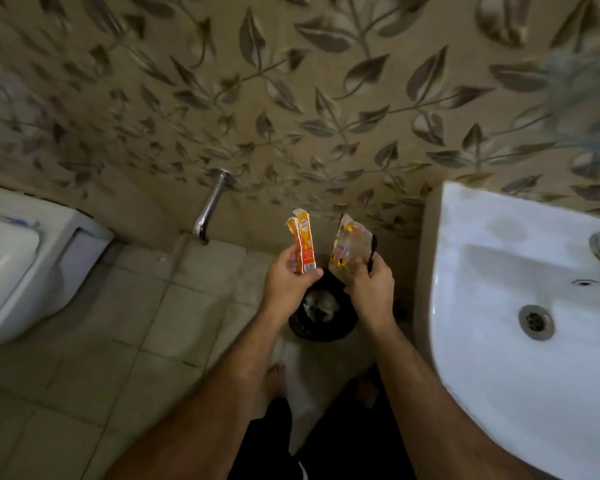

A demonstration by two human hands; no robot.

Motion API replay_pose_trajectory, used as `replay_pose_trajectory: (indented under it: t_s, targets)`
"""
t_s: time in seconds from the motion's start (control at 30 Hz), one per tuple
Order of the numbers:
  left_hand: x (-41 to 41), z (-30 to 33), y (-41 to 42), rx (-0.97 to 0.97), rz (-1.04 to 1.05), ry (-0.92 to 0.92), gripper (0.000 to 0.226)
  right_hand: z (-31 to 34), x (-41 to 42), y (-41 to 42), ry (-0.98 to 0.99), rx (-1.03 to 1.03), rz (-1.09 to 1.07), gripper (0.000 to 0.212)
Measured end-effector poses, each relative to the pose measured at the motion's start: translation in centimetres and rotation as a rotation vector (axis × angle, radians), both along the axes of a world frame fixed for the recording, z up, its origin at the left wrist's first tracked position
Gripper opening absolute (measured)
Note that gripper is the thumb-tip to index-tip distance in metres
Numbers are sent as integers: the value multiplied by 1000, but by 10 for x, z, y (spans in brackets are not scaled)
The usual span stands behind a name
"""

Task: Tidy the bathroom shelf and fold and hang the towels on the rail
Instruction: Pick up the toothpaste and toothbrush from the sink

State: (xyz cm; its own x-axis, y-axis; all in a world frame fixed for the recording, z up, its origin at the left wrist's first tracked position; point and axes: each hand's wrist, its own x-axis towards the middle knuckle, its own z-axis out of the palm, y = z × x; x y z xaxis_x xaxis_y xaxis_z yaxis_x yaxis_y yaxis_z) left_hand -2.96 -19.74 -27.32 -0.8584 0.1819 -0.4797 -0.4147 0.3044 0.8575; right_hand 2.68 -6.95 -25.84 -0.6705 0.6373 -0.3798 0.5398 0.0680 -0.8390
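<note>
Left hand (288, 277) has its fingers curled round the bottom end of an orange carton (303, 244). The box stands upright in the grip, long axis running up toward the wall, its torn-open top end farthest from the hand. Right hand (369, 280) pinches the lower edge of a crinkly clear wrapper (345, 249) with yellow and red print, also held upright and tilted a bit left, plus something thin and black I can't make out behind it. Both are held just apart, right above a small black bin (321, 315) on the tiled floor (146, 327). The bin has some pale crumpled stuff in it. White sink (520, 306) on the right, toilet (18, 258) on the left, a chrome pipe (210, 206) on the leafy wall.
</note>
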Motion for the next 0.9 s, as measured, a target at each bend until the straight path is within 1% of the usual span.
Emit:
replay_pose_trajectory:
  t_s: [0.1,0.2,0.3,0.4,0.47,0.5,0.57,0.63,0.7,0.83,0.9]
  targets:
    - [-1,-43,-11,25,-30,-108,64,-45,-2,-15,-102,-95,-27,17]
    - [7,-91,-16,8,-47,-213,63,-86,2,-22,-192,-176,-88,16]
    - [23,-142,-18,-6,-56,-331,66,-140,16,-29,-301,-218,-82,27]
    - [36,-203,-19,0,-42,-424,62,-214,32,-32,-391,-184,-35,37]
    - [42,-241,-18,0,-35,-470,61,-264,38,-29,-447,-188,-43,42]
    - [44,-254,-17,-7,-38,-483,60,-278,36,-28,-469,-193,-37,41]
    - [48,-286,-13,-10,-61,-513,57,-307,30,-28,-491,-211,-18,30]
    - [45,-319,-8,-7,-73,-518,59,-335,22,-25,-478,-222,-36,22]
    - [39,-355,-1,1,-82,-518,55,-368,15,-21,-475,-238,-74,17]
    - [26,-415,7,-12,-153,-492,48,-427,2,-12,-514,-340,-148,22]
    - [24,-440,9,-10,-186,-515,44,-451,-3,-8,-536,-356,-153,22]
